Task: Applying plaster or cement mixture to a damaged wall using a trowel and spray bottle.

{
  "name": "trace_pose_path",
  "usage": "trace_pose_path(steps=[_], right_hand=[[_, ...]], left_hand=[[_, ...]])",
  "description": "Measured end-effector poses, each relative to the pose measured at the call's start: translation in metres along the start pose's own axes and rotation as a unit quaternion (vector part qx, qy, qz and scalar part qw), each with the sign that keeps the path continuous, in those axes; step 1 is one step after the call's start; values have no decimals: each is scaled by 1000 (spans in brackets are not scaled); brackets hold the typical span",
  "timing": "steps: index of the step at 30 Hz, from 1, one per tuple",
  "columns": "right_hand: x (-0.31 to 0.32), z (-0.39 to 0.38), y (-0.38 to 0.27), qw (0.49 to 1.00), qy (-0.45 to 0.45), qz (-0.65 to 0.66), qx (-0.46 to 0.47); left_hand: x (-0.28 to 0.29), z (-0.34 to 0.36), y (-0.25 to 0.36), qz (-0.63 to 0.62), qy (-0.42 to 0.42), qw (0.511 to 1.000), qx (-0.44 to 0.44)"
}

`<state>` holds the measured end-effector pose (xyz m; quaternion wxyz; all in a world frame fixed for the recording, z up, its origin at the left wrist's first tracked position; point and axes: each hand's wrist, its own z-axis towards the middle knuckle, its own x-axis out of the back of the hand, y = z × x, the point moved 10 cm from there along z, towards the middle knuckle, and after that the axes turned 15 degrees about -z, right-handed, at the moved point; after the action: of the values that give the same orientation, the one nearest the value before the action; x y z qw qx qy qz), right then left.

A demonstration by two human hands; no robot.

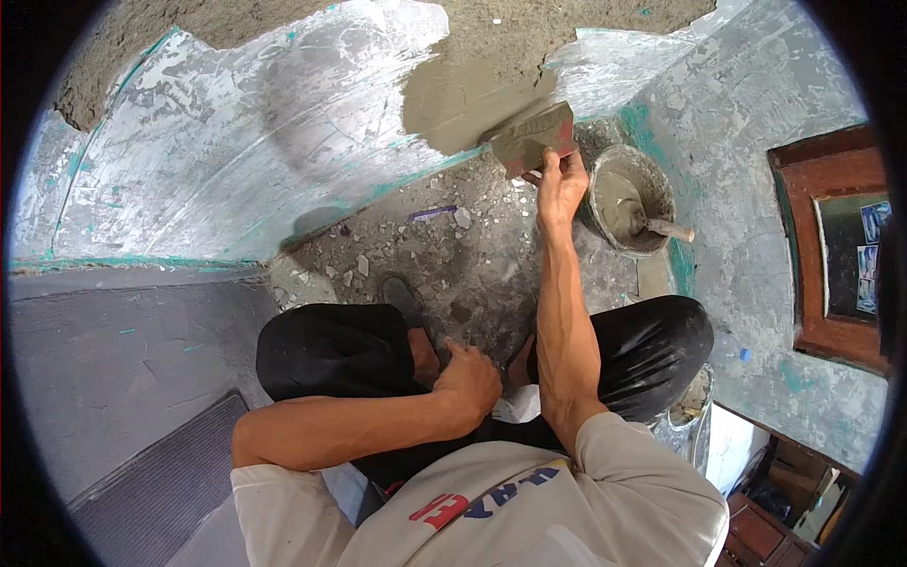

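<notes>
My right hand (564,189) reaches forward and grips a rectangular plastering float (535,140), its face smeared with grey mortar and red showing at its right end. The float is tilted at the foot of the wall, beside a patch of wet grey mortar (463,94); whether it touches the wall I cannot tell. Between my knees my left hand (470,383) rests with the index finger stretched out and the others loosely bent, and no object shows in it. Just right of the float stands a bucket (669,194) of wet mortar, with a wooden-handled tool (669,230) leaning in it.
Rubble and paint chips (362,266) litter the floor, along with a purple strip (433,214). Rough bare masonry (227,21) shows above the scraped white wall (312,123). At right are a wooden frame (803,246) and another container (694,402) beside my knee. A ridged mat (170,472) lies at lower left.
</notes>
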<state>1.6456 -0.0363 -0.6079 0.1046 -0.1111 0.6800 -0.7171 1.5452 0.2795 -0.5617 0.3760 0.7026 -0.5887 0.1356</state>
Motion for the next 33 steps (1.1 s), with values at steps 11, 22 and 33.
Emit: trace_pose_path(steps=[11,22,33], right_hand=[[-175,-104,-64,956,-66,-219,186],[-42,-65,-2,953,28,-285,101],[-127,-92,-3,967,-15,-234,102]], left_hand=[[-21,-2,5,1,-46,999,-12],[-6,-14,7,-6,1,1000,-18],[-6,-13,9,37,5,999,-24]])
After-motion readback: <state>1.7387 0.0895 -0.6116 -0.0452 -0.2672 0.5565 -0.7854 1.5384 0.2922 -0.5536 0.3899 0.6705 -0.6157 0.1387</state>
